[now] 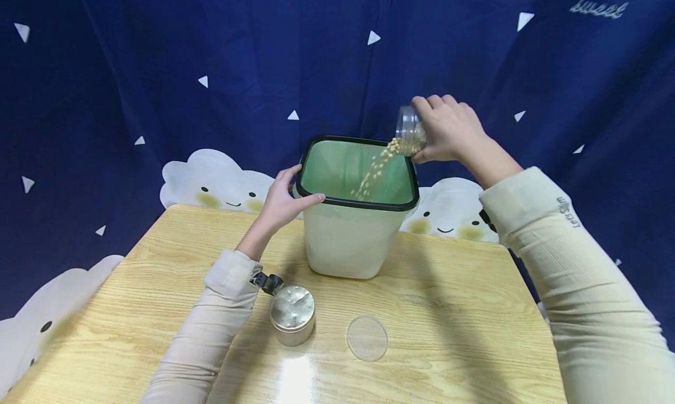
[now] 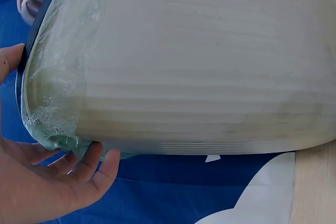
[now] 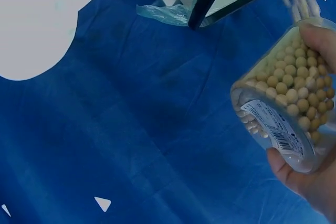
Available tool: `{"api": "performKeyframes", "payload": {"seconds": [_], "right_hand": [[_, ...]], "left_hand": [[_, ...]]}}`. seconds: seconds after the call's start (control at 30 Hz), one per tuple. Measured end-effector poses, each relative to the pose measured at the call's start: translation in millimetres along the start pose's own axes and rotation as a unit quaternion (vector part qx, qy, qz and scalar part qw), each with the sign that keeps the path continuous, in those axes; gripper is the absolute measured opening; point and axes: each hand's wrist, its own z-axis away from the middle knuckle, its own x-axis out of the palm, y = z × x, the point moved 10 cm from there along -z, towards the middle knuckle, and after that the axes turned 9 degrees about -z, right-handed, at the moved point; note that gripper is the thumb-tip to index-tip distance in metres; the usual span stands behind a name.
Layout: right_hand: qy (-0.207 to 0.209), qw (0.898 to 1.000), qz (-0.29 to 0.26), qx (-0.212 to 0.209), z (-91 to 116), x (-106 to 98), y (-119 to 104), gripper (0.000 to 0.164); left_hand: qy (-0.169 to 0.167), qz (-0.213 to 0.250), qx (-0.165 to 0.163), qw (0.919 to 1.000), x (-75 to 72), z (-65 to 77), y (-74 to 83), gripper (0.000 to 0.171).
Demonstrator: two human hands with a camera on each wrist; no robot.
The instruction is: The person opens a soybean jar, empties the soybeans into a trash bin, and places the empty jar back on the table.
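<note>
My right hand (image 1: pixel 448 126) grips a clear plastic jar (image 3: pixel 262 90), tipped over the right side of a trash bin (image 1: pixel 345 240). Soybeans (image 1: pixel 377 167) stream from its mouth down into the bin, and many more soybeans (image 3: pixel 302 80) still fill the jar in the right wrist view. A label with a barcode (image 3: pixel 275 129) is on the jar's base. The bin is whitish with a black rim and a green liner bag (image 1: pixel 337 164) inside. My left hand (image 1: pixel 282 199) holds the bin's left rim, thumb over the front edge and fingers along the side, against the overhanging liner in the left wrist view.
A silver-topped can (image 1: pixel 292 313) stands on the wooden table (image 1: pixel 448 334) beside my left forearm. To its right lies a clear round lid (image 1: pixel 367 338). A dark blue curtain (image 1: pixel 237 52) with white triangles and smiling clouds hangs behind the table.
</note>
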Motion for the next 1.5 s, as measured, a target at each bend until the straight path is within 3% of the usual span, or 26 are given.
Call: {"api": "performKeyframes", "payload": {"seconds": [0.53,1.5], "right_hand": [[-0.002,0.999,0.036,-0.019,-4,-12,-12,0.099],[-0.003,0.994,0.096,-0.061,-5,-14,-30,0.095]], "left_hand": [[0.000,-0.002,0.003,1.0000,0.3,-0.2,-0.1,0.083],[0.002,0.002,0.004,1.0000,0.0,0.9,1.9,0.083]]}}
